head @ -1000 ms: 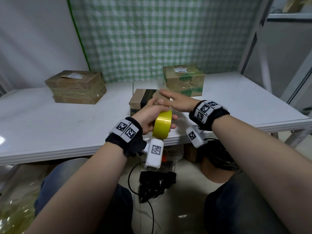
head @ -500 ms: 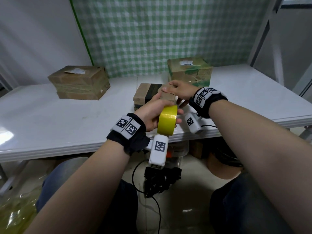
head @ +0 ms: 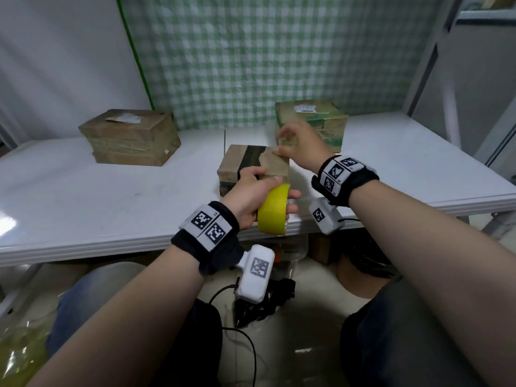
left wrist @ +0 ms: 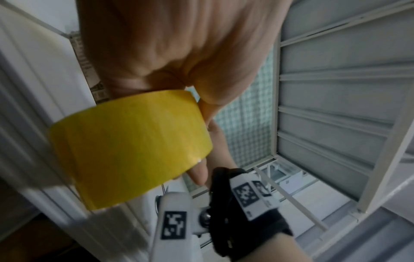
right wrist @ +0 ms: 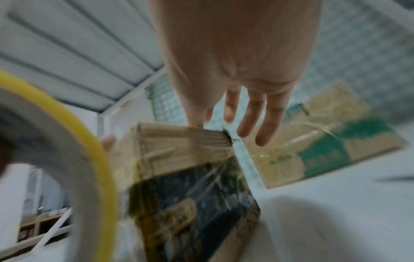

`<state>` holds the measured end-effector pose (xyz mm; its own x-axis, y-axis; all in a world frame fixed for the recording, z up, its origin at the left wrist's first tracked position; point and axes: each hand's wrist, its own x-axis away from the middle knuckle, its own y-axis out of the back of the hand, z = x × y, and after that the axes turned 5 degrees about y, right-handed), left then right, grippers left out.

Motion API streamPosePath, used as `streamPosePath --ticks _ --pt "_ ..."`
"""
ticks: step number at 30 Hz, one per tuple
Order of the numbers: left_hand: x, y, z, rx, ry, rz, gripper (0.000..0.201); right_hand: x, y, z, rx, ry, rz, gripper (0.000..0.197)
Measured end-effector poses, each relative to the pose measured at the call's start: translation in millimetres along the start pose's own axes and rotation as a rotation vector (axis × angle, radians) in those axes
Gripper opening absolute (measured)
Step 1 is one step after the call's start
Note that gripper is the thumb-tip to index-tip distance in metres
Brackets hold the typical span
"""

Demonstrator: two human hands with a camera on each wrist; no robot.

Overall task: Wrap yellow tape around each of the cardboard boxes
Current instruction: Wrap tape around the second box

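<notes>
A small cardboard box (head: 252, 160) with a dark band stands near the table's front edge, and its taped side (right wrist: 179, 159) fills the right wrist view. My left hand (head: 279, 191) grips a yellow tape roll (head: 273, 210) against the box's front face. The roll (left wrist: 130, 141) fills the left wrist view, with fingers through its core. My right hand (head: 293, 145) hovers over the box's right top edge with its fingers (right wrist: 251, 117) straight and spread. One fingertip touches the top edge. Whether a tape end runs from the roll to the box I cannot tell.
The white table (head: 83, 196) also carries a brown cardboard box (head: 131, 138) at the back left and a green-printed box (head: 315, 121) right behind my right hand. A green checked cloth hangs behind. Cables and a dark bag lie on the floor between my knees.
My right hand has lifted from lying flat on the small box's top and moved back and right, so only a fingertip touches it. My left hand keeps the roll at the box's front.
</notes>
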<state>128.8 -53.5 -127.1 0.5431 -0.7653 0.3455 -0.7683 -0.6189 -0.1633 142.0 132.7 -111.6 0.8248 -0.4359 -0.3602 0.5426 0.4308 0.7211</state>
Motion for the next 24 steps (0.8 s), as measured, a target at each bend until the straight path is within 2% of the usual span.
streamPosePath --ticks 1,3,7,9,15,19,24 --pt "0.0 -0.4 0.5 -0.028 0.000 -0.004 0.038 4.4 4.0 5.9 -0.017 0.004 0.052 0.022" --pt "1.3 -1.4 0.7 -0.068 0.003 -0.003 0.030 14.0 8.9 7.6 -0.083 -0.034 0.194 0.023" --pt "8.3 -1.1 -2.4 -0.134 0.026 0.017 0.022 30.0 10.8 -1.5 -0.123 -0.015 0.346 0.058" --pt "12.2 -1.2 -2.6 -0.167 0.042 0.033 0.021 33.3 9.0 -3.5 -0.113 0.005 0.367 0.065" --pt "14.0 0.7 -3.9 -0.174 0.067 0.060 0.026 34.9 9.3 -9.8 -0.053 0.076 0.398 0.067" --pt "14.1 -1.5 -1.2 -0.166 0.181 0.072 0.015 35.2 10.4 -8.9 -0.071 0.064 0.380 0.069" --pt "11.5 2.2 5.5 -0.189 0.292 0.090 0.028 32.5 13.4 -7.3 -0.046 0.063 0.411 0.067"
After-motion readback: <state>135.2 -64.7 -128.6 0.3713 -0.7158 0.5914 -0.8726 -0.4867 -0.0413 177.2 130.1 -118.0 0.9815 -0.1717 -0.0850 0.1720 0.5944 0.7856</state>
